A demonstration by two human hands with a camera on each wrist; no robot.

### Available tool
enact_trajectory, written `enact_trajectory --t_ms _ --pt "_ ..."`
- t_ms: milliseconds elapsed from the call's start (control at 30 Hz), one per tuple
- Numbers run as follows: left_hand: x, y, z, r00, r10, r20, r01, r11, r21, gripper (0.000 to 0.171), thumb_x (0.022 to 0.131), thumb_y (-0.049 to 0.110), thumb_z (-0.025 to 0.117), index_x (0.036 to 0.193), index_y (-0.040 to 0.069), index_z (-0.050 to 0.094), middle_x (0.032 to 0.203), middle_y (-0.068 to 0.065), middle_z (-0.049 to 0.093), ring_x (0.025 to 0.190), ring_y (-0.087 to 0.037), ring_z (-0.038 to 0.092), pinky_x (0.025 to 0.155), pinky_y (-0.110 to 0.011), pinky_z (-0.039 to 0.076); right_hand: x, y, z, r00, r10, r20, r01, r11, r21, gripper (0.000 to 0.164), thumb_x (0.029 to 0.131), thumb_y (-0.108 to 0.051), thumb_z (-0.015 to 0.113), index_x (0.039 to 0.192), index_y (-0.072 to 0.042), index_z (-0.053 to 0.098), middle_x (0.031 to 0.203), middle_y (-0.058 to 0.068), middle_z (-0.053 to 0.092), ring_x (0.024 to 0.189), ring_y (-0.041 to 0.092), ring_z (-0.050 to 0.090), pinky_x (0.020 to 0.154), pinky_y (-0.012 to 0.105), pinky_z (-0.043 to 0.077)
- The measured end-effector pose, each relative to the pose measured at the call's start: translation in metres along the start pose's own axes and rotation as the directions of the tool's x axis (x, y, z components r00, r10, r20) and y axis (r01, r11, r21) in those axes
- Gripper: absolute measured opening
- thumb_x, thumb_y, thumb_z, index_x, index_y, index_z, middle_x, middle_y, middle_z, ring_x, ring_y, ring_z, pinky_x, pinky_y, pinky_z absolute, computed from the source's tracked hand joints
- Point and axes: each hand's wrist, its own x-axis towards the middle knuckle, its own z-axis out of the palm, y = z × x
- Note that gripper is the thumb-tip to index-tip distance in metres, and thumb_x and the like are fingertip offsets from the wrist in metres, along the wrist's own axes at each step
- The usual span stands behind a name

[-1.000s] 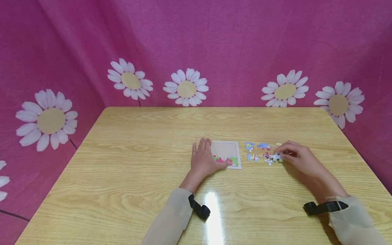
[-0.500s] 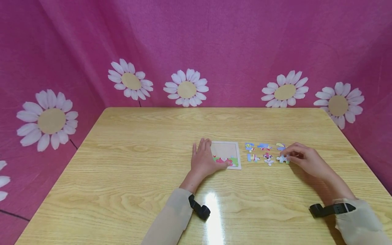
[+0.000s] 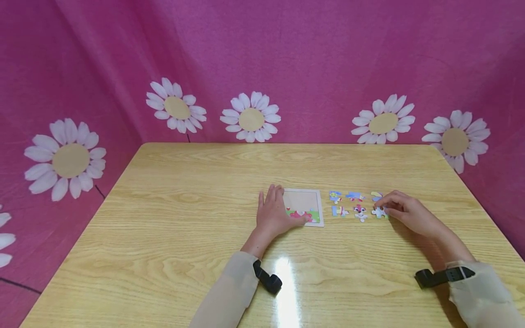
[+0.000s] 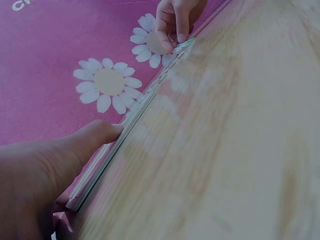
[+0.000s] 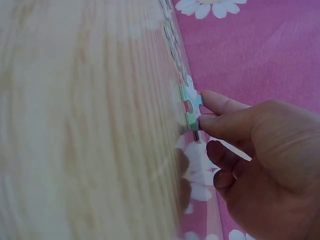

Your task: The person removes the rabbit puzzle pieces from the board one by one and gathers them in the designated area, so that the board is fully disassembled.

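My left hand (image 3: 272, 216) lies over the left side of a small white-bordered puzzle board (image 3: 321, 209), its fingers extended along the side and its thumb on the lower border. Pink and green puzzle artwork (image 3: 315, 216) fills the board's bottom strip; the part above is plain beige. In the left wrist view the thumb presses on the board's edge (image 4: 100, 165). To the right, my right hand (image 3: 410, 214) pinches a light blue and green puzzle piece (image 5: 191, 106) between thumb and index finger. That piece is tilted up, close over the table; the fingers partly hide it.
Between the board and my right hand lie several loose puzzle pieces: a blue one with a yellow flower (image 3: 334, 196), a blue one (image 3: 354, 196), a striped one (image 3: 339, 211), a red-and-white face (image 3: 360, 212) and a yellow-blue one (image 3: 376, 196). A pink daisy-print cloth (image 3: 311, 68) hangs behind the wooden table (image 3: 184, 205).
My right hand has moved right with the light blue and green piece, away from the face piece, then held nearly the same spot. My left hand has stayed on the board.
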Motion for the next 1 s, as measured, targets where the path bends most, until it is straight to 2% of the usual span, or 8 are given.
enact_trajectory --t_ms 300,633,833,1000 --pt "0.001 0.000 0.000 1.000 -0.002 0.007 0.002 1.000 -0.001 0.106 0.070 0.062 0.075 0.151 0.008 0.031 0.160 -0.006 0.031 0.155 -0.020 0.013 0.128 -0.045 0.004 0.001 0.003 0.000 1.000 0.011 0.028 -0.011 1.000 0.001 0.021 0.094 0.005 0.056 0.109 -0.004 0.067 0.106 0.009 0.061 0.091 -0.011 0.047 0.076 0.001 0.038" --pt "0.001 -0.001 -0.001 1.000 0.000 0.007 0.000 1.000 -0.004 0.109 0.070 0.067 0.073 0.151 0.008 0.031 0.161 -0.006 0.030 0.155 -0.020 0.013 0.128 -0.045 0.003 0.001 0.004 -0.001 0.999 0.036 0.037 -0.036 0.999 -0.003 0.020 0.094 0.003 0.057 0.111 -0.004 0.067 0.107 0.011 0.062 0.091 -0.012 0.046 0.076 0.000 0.037" --pt "0.001 -0.004 -0.007 0.998 0.028 0.051 -0.026 0.999 -0.032 0.104 0.074 0.067 0.068 0.151 0.008 0.031 0.161 -0.006 0.029 0.155 -0.020 0.012 0.128 -0.046 0.003 0.001 0.005 -0.001 0.998 0.042 0.043 -0.042 0.999 0.012 0.020 0.095 0.002 0.057 0.111 -0.004 0.067 0.107 0.011 0.062 0.092 -0.014 0.046 0.077 -0.001 0.037" --pt "0.003 -0.012 -0.018 0.990 0.072 0.123 -0.061 0.994 -0.089 0.097 0.080 0.062 0.066 0.152 0.008 0.031 0.161 -0.006 0.028 0.155 -0.021 0.013 0.128 -0.044 0.004 0.000 0.005 -0.001 0.998 0.043 0.037 -0.043 0.999 0.004 0.019 0.095 0.001 0.058 0.110 -0.005 0.068 0.107 0.011 0.062 0.093 -0.017 0.045 0.077 -0.001 0.038"
